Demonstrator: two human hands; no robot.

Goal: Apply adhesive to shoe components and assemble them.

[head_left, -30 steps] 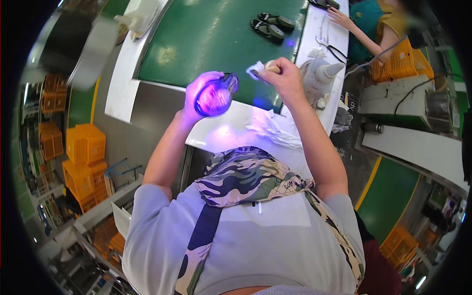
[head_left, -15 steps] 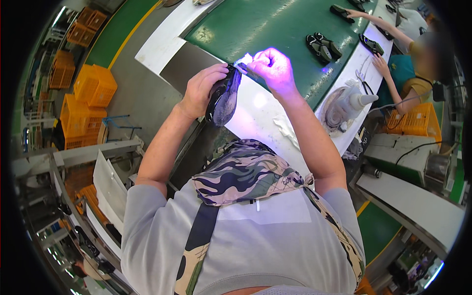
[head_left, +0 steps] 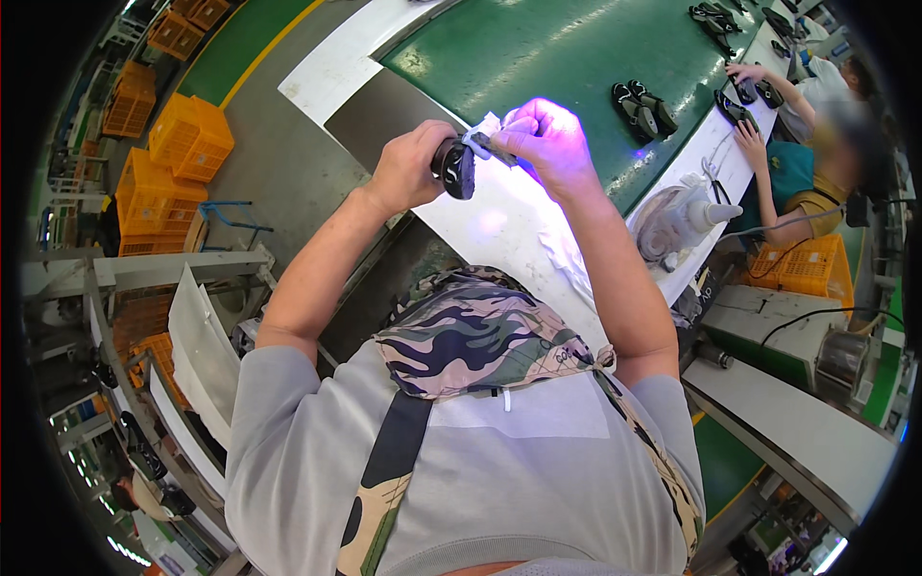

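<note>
Far to the left stand stacked orange crates point(head_left: 176, 144) on the grey floor, with a grey metal rack point(head_left: 144, 288) below them near the picture's edge. Moving in, the left hand point(head_left: 411, 171) is raised over the near edge of the white work table point(head_left: 499, 226), its fingers wrapped firmly around a small dark shoe sole point(head_left: 455, 167) — the sole stands on edge, its face turned toward the other hand. Just beside it, touching the sole's upper end, is a scrap of white cloth point(head_left: 483, 134), pinched between the thumb and fingers of the right hand point(head_left: 547, 142). That hand is closed tight on the cloth and is washed in violet light, which also falls as a pale spot on the table under the two hands.

Behind the hands runs a green conveyor belt point(head_left: 538, 58); on it, to the right of the right hand and well apart from it, lies a pair of dark soles point(head_left: 643, 108). Further right, a white desk fan point(head_left: 677, 216) sits at the table's edge. Beyond it another person in a teal top sits at the belt — one of their hands point(head_left: 747, 134) rests on the white edge near more dark soles point(head_left: 754, 93). An orange basket point(head_left: 802, 267) stands below that person, at the right.
</note>
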